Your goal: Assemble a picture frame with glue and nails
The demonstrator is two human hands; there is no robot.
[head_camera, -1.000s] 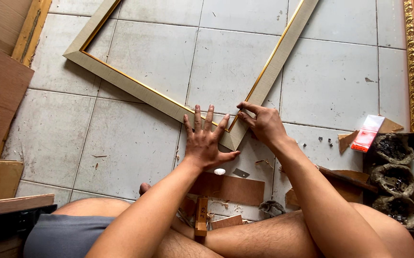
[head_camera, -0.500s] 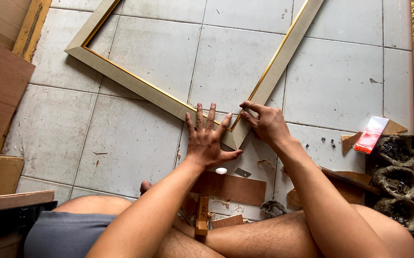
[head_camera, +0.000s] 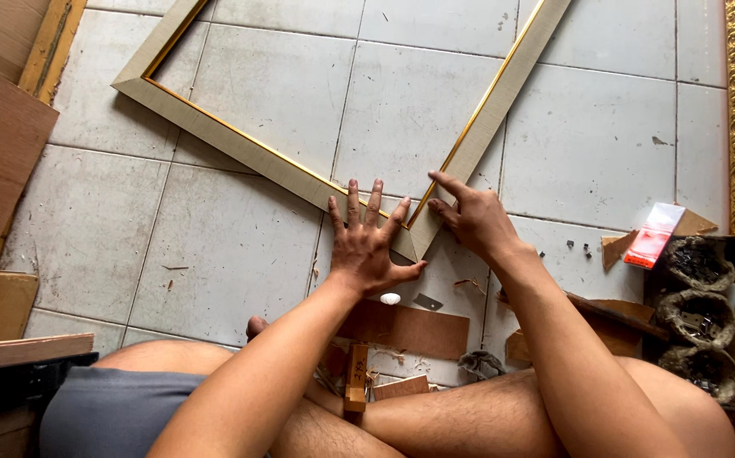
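Frame (head_camera: 300, 170) is lying flat on the tiled floor (head_camera: 605, 153), near corner toward the knees. Left hand (head_camera: 367, 246) is being pressed spread-fingered on that corner; right hand (head_camera: 469, 216), fingers extended, is being laid against the adjoining rail. Probably best: the mitre should be kept flush, pressure even.

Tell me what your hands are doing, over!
Left hand flat, fingers spread, pressing the frame corner. Right hand fingers on the other rail by the joint. Wood scraps lie near the knees, none in the way.
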